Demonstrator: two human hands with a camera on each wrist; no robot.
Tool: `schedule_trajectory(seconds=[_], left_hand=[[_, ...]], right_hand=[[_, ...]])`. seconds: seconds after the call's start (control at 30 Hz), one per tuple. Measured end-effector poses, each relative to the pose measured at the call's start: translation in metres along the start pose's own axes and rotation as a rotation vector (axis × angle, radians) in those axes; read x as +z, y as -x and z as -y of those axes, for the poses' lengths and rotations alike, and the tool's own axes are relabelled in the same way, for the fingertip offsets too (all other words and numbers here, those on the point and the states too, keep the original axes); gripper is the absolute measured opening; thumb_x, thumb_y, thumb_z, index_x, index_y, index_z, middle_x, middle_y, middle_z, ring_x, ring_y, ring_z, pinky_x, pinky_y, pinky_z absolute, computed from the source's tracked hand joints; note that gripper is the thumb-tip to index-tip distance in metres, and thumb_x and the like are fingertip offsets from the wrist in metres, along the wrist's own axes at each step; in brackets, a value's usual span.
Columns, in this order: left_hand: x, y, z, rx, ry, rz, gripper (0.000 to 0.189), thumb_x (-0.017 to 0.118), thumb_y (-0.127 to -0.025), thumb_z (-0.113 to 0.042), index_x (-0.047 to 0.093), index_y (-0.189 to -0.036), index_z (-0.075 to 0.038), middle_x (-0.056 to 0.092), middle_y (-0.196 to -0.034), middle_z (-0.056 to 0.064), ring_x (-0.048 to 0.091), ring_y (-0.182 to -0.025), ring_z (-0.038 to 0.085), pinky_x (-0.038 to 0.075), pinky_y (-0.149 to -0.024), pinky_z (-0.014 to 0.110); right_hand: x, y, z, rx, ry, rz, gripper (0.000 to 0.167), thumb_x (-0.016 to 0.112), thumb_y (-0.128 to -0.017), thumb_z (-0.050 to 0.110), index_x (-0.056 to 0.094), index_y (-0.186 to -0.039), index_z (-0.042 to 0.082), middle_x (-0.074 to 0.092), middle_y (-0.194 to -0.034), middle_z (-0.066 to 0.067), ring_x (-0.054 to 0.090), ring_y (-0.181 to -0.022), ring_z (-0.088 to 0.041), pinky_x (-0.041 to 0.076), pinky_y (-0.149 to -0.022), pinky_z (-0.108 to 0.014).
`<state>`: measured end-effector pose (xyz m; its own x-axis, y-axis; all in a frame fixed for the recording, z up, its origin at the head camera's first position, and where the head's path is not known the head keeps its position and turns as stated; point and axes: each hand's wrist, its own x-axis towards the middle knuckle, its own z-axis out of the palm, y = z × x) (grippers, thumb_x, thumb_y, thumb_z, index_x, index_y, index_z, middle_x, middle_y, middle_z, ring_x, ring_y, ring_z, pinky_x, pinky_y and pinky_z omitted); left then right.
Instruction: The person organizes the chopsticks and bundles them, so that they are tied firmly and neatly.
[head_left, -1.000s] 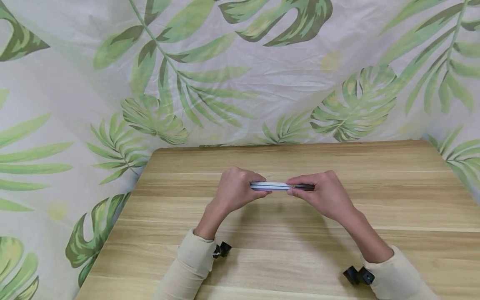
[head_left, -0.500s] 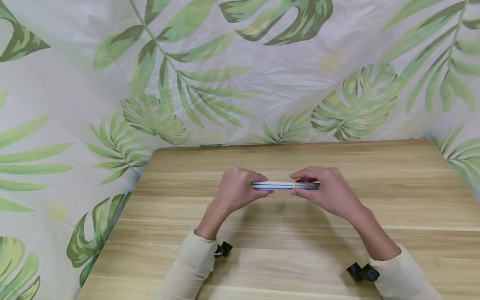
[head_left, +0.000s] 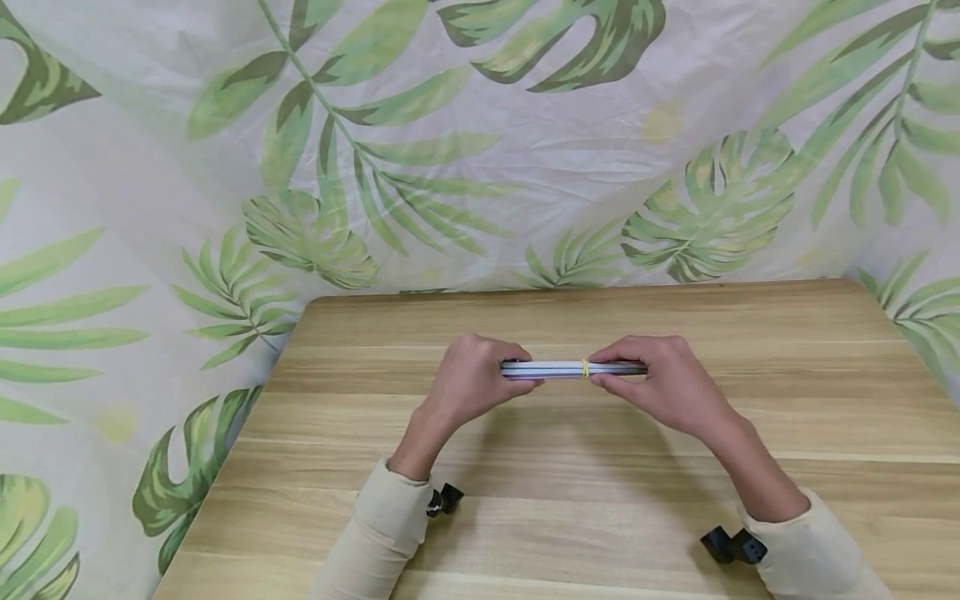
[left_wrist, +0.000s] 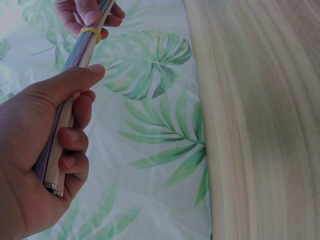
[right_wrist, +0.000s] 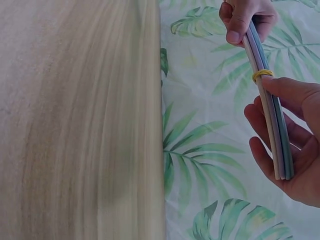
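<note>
A bundle of slim chopsticks (head_left: 558,370) in beige, lilac and teal spans the two hands above the table. My left hand (head_left: 470,379) grips one end, its thumb lying along the sticks and fingers curled beneath in the left wrist view. A yellow rubber band (right_wrist: 262,75) is looped around the bundle. Just right of the band, my right hand (head_left: 667,385) pinches the chopsticks between thumb and fingers. The right wrist view shows that thumb's tip (right_wrist: 272,84) against the band's edge and the square stick ends near the palm. Part of the bundle is hidden by the fingers.
A wood-grain table (head_left: 570,517) lies under both hands. Behind and beside it hangs a pale leaf-print cloth (head_left: 570,167). Small black devices (head_left: 733,546) sit at the sleeve cuffs.
My right hand has shifted right along the bundle, from over the rubber band to just beside it, so the band now shows fully. My left hand stays nearly still, holding its end.
</note>
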<state>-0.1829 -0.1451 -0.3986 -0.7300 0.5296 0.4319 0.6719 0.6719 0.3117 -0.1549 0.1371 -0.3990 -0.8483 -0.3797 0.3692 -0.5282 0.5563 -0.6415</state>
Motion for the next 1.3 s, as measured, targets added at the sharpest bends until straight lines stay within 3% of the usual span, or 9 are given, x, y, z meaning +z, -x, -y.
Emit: schedule_trajectory(seconds=[0.2, 0.63, 0.9, 1.3], left_hand=[[0.0, 0.0, -0.002, -0.012, 0.063, 0.035, 0.012, 0.093, -0.084, -0.02, 0.082, -0.085, -0.015, 0.075, -0.074, -0.008, 0.053, -0.058, 0.0, 0.046, -0.059, 0.017], [0.001, 0.001, -0.007, -0.026, 0.026, 0.038, 0.014, 0.094, -0.083, -0.022, 0.082, -0.087, -0.016, 0.078, -0.077, -0.007, 0.057, -0.06, 0.001, 0.048, -0.061, 0.02], [0.007, -0.002, -0.012, 0.041, 0.009, 0.054, 0.014, 0.094, -0.082, -0.02, 0.083, -0.088, -0.015, 0.078, -0.077, -0.007, 0.057, -0.059, 0.001, 0.045, -0.059, 0.017], [0.007, -0.001, -0.014, 0.02, -0.025, 0.044, 0.015, 0.095, -0.081, -0.025, 0.083, -0.087, -0.017, 0.078, -0.076, -0.009, 0.056, -0.058, 0.001, 0.046, -0.058, 0.02]], right_hand=[[0.004, 0.001, -0.001, -0.062, 0.043, -0.033, 0.021, 0.09, -0.087, 0.012, 0.086, -0.108, 0.016, 0.084, -0.098, 0.001, 0.076, -0.079, -0.008, 0.059, -0.067, -0.027], [0.013, 0.002, -0.001, -0.085, 0.027, -0.068, 0.024, 0.092, -0.085, 0.013, 0.086, -0.108, 0.011, 0.085, -0.098, -0.005, 0.077, -0.075, -0.009, 0.055, -0.059, -0.025], [0.022, 0.001, 0.002, -0.09, -0.02, -0.012, 0.024, 0.089, -0.088, 0.015, 0.086, -0.112, 0.014, 0.084, -0.103, -0.003, 0.078, -0.081, -0.008, 0.058, -0.064, -0.024], [0.01, 0.003, 0.004, -0.02, -0.009, 0.062, 0.032, 0.091, -0.087, 0.021, 0.084, -0.118, 0.016, 0.084, -0.107, 0.0, 0.075, -0.083, -0.005, 0.059, -0.07, -0.025]])
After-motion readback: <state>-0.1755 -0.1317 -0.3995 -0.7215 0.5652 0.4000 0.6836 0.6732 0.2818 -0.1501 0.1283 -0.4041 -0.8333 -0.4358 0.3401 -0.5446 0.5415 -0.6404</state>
